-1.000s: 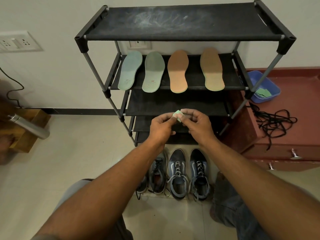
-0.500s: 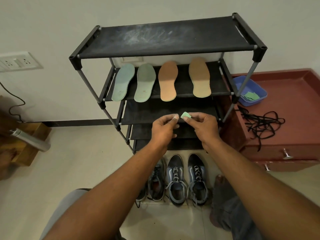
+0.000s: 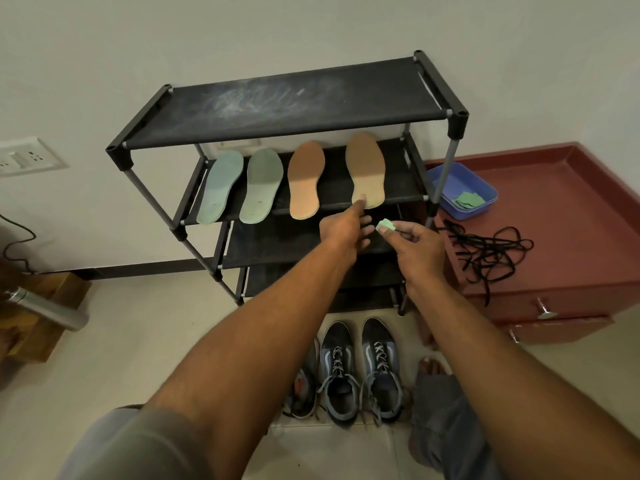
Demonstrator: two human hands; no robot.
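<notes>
A small green piece (image 3: pixel 385 225) is pinched between thumb and forefinger of the right hand (image 3: pixel 420 249), just below the front edge of the second shelf (image 3: pixel 334 197). Up and left of it the rightmost tan insole (image 3: pixel 366 168) is laid front to back, its heel at that edge, touched by a straight finger of the nearer left hand (image 3: pixel 341 232). The shoe rack (image 3: pixel 304 109) is backed by a pale wall (image 3: pixel 311 26), with a red cabinet (image 3: pixel 554 220) beside it.

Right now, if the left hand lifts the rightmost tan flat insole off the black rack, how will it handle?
The rightmost tan flat insole looks thin and sheet-like, so probably light and bendy. Flat on the black fabric shelf, it should not roll. The left hand reaches its heel end; lifted there, the toe may droop.
</notes>
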